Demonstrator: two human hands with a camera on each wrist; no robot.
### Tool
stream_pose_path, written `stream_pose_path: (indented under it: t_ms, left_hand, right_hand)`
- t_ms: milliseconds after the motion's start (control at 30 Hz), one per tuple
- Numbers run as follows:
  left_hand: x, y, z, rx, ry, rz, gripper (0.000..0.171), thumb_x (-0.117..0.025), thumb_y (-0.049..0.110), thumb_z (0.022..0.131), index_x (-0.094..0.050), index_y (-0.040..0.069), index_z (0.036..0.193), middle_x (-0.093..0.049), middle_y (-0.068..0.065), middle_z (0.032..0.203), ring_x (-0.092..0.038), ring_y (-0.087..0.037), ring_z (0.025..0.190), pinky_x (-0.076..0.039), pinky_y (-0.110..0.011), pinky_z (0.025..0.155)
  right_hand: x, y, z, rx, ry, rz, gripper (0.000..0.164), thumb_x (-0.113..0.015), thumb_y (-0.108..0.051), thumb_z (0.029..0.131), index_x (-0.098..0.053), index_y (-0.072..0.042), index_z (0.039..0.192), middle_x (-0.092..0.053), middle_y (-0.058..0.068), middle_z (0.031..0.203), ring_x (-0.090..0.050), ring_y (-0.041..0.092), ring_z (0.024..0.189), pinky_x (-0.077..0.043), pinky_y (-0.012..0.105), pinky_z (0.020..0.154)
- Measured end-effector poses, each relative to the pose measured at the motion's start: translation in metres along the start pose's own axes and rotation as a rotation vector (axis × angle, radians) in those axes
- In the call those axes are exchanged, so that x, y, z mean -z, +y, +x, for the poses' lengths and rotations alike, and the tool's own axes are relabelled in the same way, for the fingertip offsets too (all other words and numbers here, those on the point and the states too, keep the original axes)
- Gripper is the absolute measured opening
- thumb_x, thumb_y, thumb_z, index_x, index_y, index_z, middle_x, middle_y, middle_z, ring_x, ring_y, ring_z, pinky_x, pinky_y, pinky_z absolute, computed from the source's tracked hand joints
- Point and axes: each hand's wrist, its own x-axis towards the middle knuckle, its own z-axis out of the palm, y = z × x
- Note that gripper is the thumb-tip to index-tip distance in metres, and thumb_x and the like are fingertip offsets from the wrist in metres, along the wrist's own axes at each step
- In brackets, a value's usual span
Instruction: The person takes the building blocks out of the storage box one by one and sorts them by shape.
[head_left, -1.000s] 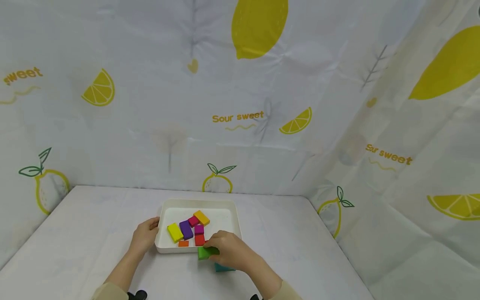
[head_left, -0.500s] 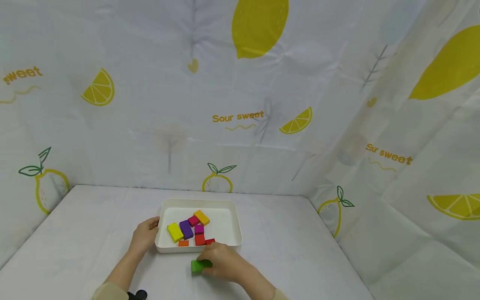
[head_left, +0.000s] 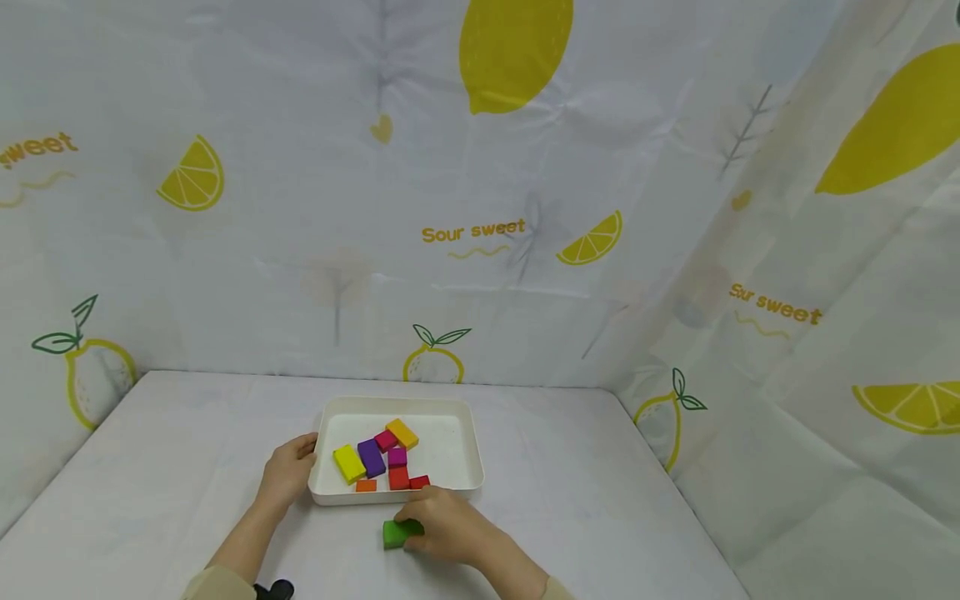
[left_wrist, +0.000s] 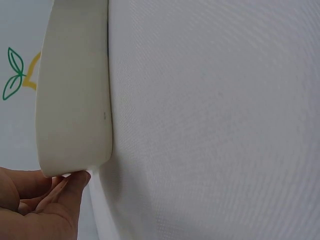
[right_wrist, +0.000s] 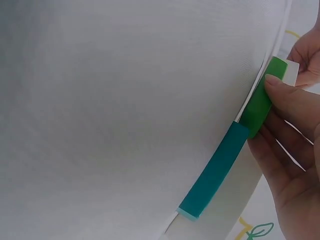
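A bright green block (head_left: 401, 533) is pinched between the thumb and fingers of my right hand (head_left: 450, 525), low over the table in front of the tray. In the right wrist view a teal block (right_wrist: 214, 172) lies by the green block's lower end; whether they touch I cannot tell. The right hand hides the teal block in the head view. My left hand (head_left: 287, 475) rests its fingertips against the outer left wall of the white tray (head_left: 450, 410). The left wrist view shows the thumb touching the tray's corner, with the other fingertips partly hidden.
Several blocks lie in the tray, among them a yellow block (head_left: 348, 464), a purple block (head_left: 371, 458), an orange-yellow block (head_left: 402, 432) and an orange block (head_left: 366, 486). A white cloth covers the table (head_left: 600, 500). Lemon-printed curtains (head_left: 300, 208) hang behind and right.
My right hand has brought the green block left and down, from the tray's front rim to the table area before it. In the last half second both hands have stayed nearly still.
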Motion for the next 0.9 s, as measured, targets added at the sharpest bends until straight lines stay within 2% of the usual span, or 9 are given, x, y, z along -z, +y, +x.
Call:
stream_pose_path:
  t_ms: [633,900]
  left_hand:
    - [0.0010,0.0003,-0.0011,-0.007,0.001,0.003,0.049,-0.036,0.005,0.101,-0.032,-0.014,0.146,-0.040,-0.035,0.148,-0.039,-0.051,0.139,-0.041,-0.057,0.112]
    - [0.0006,-0.0007,-0.0003,-0.012,0.001,-0.001,0.049,-0.036,0.006,0.102,-0.032,-0.013,0.146,-0.040,-0.035,0.148,-0.040,-0.050,0.138,-0.041,-0.057,0.112]
  right_hand:
    - [-0.0029,-0.0022,0.0017,-0.014,-0.004,-0.028,0.030,-0.082,-0.024,0.081,-0.076,-0.019,0.109,-0.074,-0.010,0.103,-0.059,-0.006,0.087,-0.052,0.008,0.082]
    - [-0.0042,-0.0013,0.0017,-0.022,-0.004,-0.043,0.030,-0.082,-0.026,0.081,-0.076,-0.019,0.110,-0.074,-0.009,0.105,-0.062,-0.005,0.092,-0.053,0.009,0.085]
